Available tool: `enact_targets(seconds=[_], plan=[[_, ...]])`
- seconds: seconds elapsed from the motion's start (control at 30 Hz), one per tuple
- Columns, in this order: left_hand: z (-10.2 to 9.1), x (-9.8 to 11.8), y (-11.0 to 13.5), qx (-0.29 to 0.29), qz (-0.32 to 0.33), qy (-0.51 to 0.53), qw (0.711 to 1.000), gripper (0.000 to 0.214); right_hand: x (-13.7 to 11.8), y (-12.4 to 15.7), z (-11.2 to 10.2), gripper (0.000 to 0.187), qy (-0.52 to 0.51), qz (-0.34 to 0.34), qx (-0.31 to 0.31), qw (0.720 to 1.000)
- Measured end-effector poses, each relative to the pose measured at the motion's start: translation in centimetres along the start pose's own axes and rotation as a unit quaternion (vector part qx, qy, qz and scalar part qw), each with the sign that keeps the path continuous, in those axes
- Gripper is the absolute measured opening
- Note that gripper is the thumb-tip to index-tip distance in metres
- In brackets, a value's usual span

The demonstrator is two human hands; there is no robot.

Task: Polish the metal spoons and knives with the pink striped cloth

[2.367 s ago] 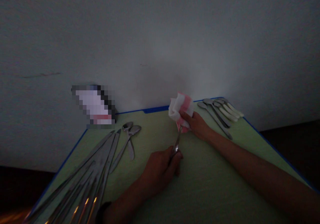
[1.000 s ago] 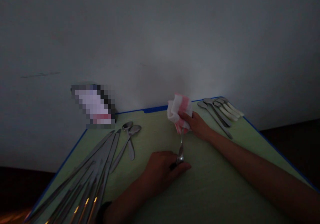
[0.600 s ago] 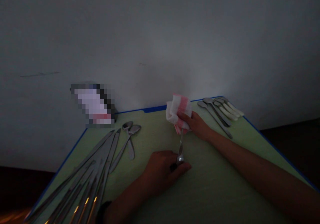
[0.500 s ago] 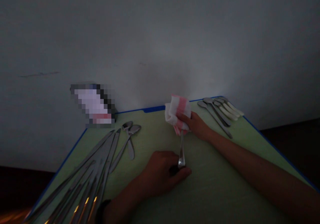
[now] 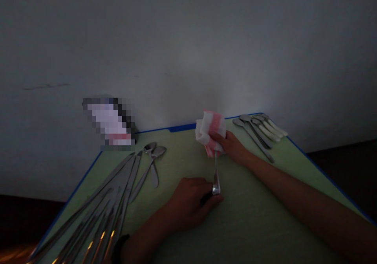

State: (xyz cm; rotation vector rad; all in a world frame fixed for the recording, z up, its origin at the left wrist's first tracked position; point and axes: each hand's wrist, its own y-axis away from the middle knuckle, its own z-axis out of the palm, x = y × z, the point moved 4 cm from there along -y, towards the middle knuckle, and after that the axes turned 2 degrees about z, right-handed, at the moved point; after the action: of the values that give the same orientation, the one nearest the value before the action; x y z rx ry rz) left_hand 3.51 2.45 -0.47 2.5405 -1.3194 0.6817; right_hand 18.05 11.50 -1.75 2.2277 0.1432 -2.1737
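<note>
My left hand (image 5: 191, 199) is closed on the handle end of a shiny metal piece of cutlery (image 5: 216, 177), pinching it between thumb and fingers. The far end of the cutlery is hidden inside a folded white cloth with pink stripes (image 5: 207, 128), so I cannot tell whether it is a spoon or a fork. My right hand (image 5: 231, 146) is closed around that cloth, with the thumb pressed on its near side. The handle runs from the cloth toward me, above the table.
Several long metal knives or handles (image 5: 112, 209) lie on the left of the green table (image 5: 182, 158), beside two crossed spoons (image 5: 153, 158). Several spoons (image 5: 255, 132) and white-handled pieces (image 5: 272, 128) lie at the back right. A blurred-out device (image 5: 108, 122) leans against the wall (image 5: 188, 59).
Both hands, the cloth and the piece of cutlery have shifted very slightly to the right and up. The grips look the same.
</note>
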Motion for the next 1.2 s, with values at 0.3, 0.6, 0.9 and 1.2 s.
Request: enact_targets(seconds=[0.3,0.6,0.9,1.2], plan=[[-0.06,-0.08,0.1,-0.013,0.002,-0.004,1.0,0.031,0.16,-0.1,-0.04,0.036,-0.016,-0.001,0.012,1.0],[0.31,-0.56,0.1,-0.011,-0.02,0.016,1.0,0.033,0.07,0.01,0.01,0.037,-0.019,0.018,0.012,1.0],[0.12,-0.36,0.0,-0.016,-0.018,0.015,1.0,0.03,0.14,-0.11,0.05,0.037,0.014,0.007,-0.001,1.0],[0.2,-0.47,0.05,-0.01,-0.031,0.039,0.999,0.034,0.11,0.03,0.06,0.041,0.034,-0.011,-0.005,0.999]])
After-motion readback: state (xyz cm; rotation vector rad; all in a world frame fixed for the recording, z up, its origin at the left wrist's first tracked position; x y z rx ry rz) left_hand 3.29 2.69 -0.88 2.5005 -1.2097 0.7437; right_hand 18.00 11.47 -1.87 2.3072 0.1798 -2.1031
